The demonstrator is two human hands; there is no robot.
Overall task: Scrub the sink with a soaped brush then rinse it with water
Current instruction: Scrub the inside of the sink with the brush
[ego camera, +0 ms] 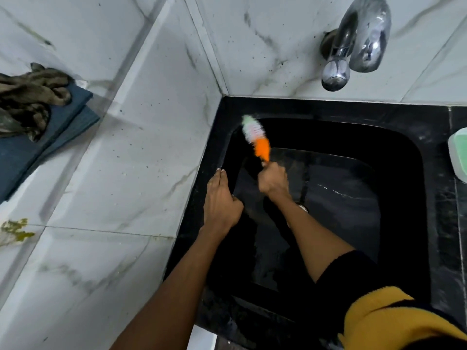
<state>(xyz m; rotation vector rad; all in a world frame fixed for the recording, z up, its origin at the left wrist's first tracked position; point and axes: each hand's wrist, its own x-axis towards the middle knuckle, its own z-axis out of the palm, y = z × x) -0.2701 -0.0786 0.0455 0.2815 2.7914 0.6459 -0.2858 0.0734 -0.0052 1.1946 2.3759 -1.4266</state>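
The brush (255,137), with blurred white and pale green bristles above an orange neck, points up and to the left inside the black sink (399,173), its bristle end against the basin's far left corner just under the rim. The right hand (273,179) is curled tight around the brush handle below the orange part, reaching in over the basin floor, with a black sleeve (348,271) pushed up the forearm. The left hand (221,200) rests on the sink's left rim, its fingers straight and together pointing toward the wall, holding nothing. A chrome tap (358,39) comes out of the marble-patterned wall tile above the basin's far edge, its spout hanging over the sink. At the right edge, on the dark counter, stands part of a pale green container (458,152). Far to the left, a crumpled camouflage cloth (27,97) lies on a folded blue cloth (50,137). Yellow fabric (394,322) fills the lower right corner.
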